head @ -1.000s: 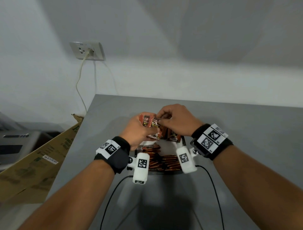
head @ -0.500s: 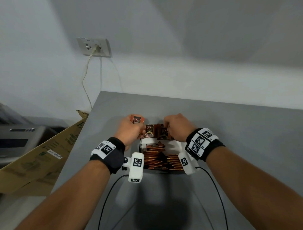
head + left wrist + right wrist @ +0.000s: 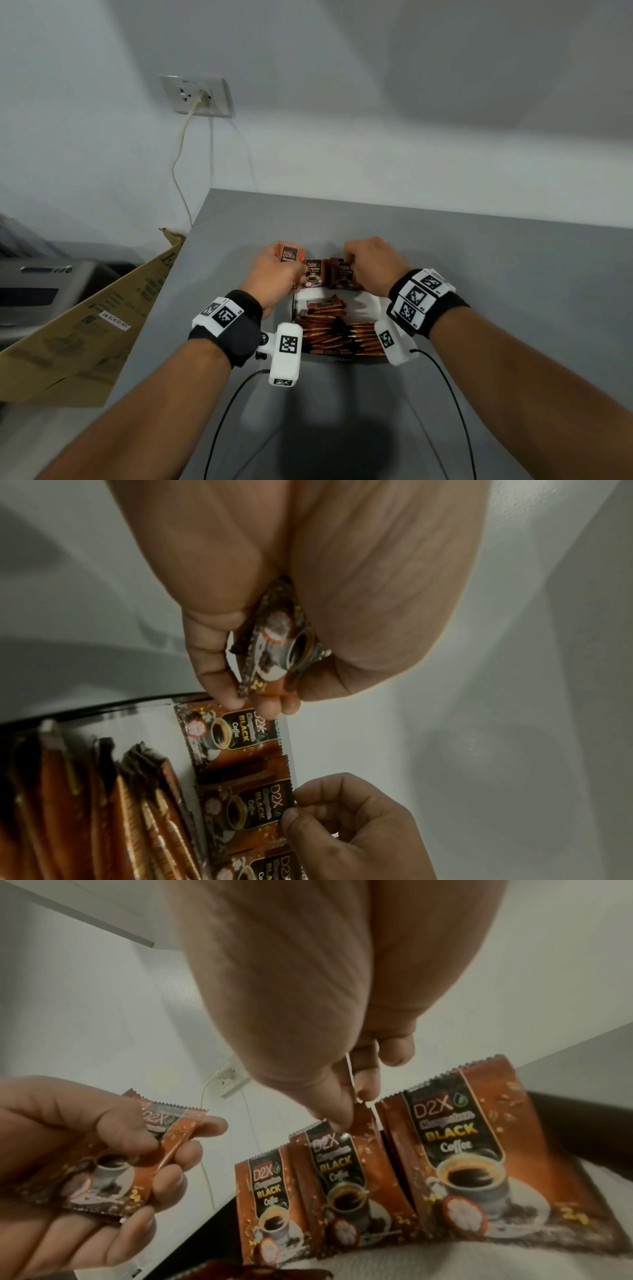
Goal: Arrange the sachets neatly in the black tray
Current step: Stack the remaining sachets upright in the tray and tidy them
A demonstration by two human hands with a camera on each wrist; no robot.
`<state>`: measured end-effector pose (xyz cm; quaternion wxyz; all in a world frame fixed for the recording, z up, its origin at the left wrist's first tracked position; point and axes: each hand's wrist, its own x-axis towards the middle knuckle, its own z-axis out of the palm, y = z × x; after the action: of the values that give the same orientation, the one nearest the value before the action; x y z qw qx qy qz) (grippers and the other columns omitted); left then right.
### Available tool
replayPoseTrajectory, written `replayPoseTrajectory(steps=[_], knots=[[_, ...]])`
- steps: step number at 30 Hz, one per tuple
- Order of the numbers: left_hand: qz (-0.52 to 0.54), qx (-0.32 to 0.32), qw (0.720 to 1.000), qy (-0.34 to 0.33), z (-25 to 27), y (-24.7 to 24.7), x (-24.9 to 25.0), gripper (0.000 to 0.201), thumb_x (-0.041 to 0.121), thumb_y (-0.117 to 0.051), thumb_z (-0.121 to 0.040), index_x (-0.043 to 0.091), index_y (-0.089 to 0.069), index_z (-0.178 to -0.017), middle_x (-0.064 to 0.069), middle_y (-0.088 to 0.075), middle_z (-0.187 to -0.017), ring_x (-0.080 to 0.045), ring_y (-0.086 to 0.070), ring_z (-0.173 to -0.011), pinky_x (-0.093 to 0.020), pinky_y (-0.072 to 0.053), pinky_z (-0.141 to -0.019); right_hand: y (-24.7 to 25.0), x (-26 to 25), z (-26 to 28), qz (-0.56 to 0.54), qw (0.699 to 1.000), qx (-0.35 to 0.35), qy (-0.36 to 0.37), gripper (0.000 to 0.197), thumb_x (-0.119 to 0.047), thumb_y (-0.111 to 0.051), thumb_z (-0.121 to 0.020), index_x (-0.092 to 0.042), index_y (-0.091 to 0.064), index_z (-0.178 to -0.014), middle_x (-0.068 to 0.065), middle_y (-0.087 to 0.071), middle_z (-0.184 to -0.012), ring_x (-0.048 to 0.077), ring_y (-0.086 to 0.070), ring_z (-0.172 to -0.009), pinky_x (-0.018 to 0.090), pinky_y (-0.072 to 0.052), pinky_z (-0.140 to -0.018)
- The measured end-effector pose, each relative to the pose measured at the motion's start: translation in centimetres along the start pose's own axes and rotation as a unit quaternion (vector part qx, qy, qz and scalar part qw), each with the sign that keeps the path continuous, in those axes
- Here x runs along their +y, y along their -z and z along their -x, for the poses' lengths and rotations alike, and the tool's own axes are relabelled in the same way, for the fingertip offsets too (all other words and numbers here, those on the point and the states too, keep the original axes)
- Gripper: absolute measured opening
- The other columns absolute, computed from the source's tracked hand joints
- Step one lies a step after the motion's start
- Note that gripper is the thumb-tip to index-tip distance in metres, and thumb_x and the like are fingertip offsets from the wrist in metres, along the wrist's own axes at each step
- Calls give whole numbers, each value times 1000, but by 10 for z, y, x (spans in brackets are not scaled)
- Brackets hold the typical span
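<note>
Three sachets (image 3: 342,1191) stand upright in a row along the far wall of the tray (image 3: 294,310), printed faces toward the person, their lower edges inside it on a white lining. The right hand (image 3: 371,265) sits over the far right corner of the tray, its thumb and forefinger pinched on the top edge of the middle sachet (image 3: 253,808) of that row; the right wrist view shows the thumb tip pressed on the serrated seal, with the other two sachets just beside it on either side. The left hand (image 3: 274,274) hovers at the far left corner of the tray, just outside its rim, fingers curled round a spare sachet (image 3: 289,253) held upright above the table (image 3: 479,308); this one is apart from the row and pokes up past the knuckles. In the left wrist view the held packet is squeezed between thumb and fingers, bent slightly, just above the row's left end. At the near side of the tray lies a heap of orange stick packs (image 3: 339,334), packed side by side, with one small sachet lying flat on top of them toward the far side. Left of the tray, beyond the table edge, leans a cardboard box (image 3: 85,335), and a wall socket (image 3: 197,96) with a plugged cord sits above it.
</note>
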<state>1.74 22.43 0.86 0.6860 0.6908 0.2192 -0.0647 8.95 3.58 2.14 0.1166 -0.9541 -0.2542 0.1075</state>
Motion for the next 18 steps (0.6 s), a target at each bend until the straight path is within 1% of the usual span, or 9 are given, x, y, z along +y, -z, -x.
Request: replayPoseTrajectory(steps=[5, 6, 8, 11, 12, 13, 14, 16, 18], knots=[[4, -4, 1000, 2, 0, -1, 0, 28, -6, -55, -87, 15, -56, -105, -11, -63, -89, -15, -60, -69, -28, -51, -60, 0, -1, 1, 0, 1000, -1, 6, 23, 3, -48, -91, -13, -64, -95, 7, -64, -93, 24, -58, -79, 28, -36, -56], [6, -5, 1000, 1, 1, -1, 1, 28, -6, -54, -87, 15, -57, -105, -11, -63, -90, -15, -60, -69, -28, -51, -61, 0, 0, 1, 0, 1000, -2, 8, 23, 3, -48, -91, -13, -64, -95, 7, -63, -94, 23, -57, -80, 28, -37, -58], [17, -10, 1000, 3, 2, -2, 1, 29, -6, -52, -87, 15, -58, -105, -12, -62, -92, -16, -61, -72, -30, -53, -64, 0, 1, 1, -5, 1000, 2, 9, 21, 2, -50, -91, -12, -64, -96, 7, -63, -97, 24, -58, -85, 30, -42, -65], [32, -22, 999, 3, 3, -1, 2, 32, -7, -54, -87, 15, -61, -110, -13, -66, -102, -24, -66, -88, -37, -59, -74, 4, 4, 0, -30, 999, 23, 8, 19, -5, -55, -90, -14, -67, -102, 6, -64, -104, 23, -59, -95, 33, -49, -78], [33, -30, 999, -1, 3, -2, 3, 34, -7, -57, -88, 15, -60, -113, -13, -68, -108, -28, -68, -94, -39, -60, -78, 8, 4, 0, -56, 998, 38, 9, 19, -7, -57, -91, -14, -68, -104, 5, -65, -106, 21, -60, -95, 32, -50, -82], [33, -38, 999, -9, 4, -3, 4, 37, -8, -61, -87, 15, -59, -117, -15, -68, -113, -31, -69, -99, -41, -61, -81, 13, 2, 0, -90, 994, 53, 15, 18, -10, -59, -91, -14, -70, -105, 3, -66, -106, 17, -60, -94, 27, -50, -82], [34, -45, 998, -19, 5, -5, 5, 42, -10, -64, -85, 14, -58, -120, -17, -68, -114, -33, -69, -102, -42, -61, -81, 20, -3, 1, -128, 990, 62, 26, 18, -14, -61, -91, -15, -71, -106, 0, -68, -104, 12, -60, -90, 19, -48, -79], [40, -56, 997, -42, 6, -10, 9, 49, -14, -68, -82, 13, -59, -122, -18, -68, -114, -34, -70, -102, -43, -61, -79, 33, -13, 2, -186, 980, 53, 44, 17, -19, -65, -90, -19, -73, -106, -8, -70, -97, 2, -61, -83, 6, -43, -72], [44, -61, 995, -58, 6, -13, 13, 47, -15, -69, -81, 16, -61, -117, -15, -70, -109, -30, -71, -95, -45, -61, -81, 42, -20, 0, -207, 977, 31, 49, 14, -19, -68, -90, -23, -75, -101, -14, -69, -87, -4, -62, -80, 2, -43, -66]])
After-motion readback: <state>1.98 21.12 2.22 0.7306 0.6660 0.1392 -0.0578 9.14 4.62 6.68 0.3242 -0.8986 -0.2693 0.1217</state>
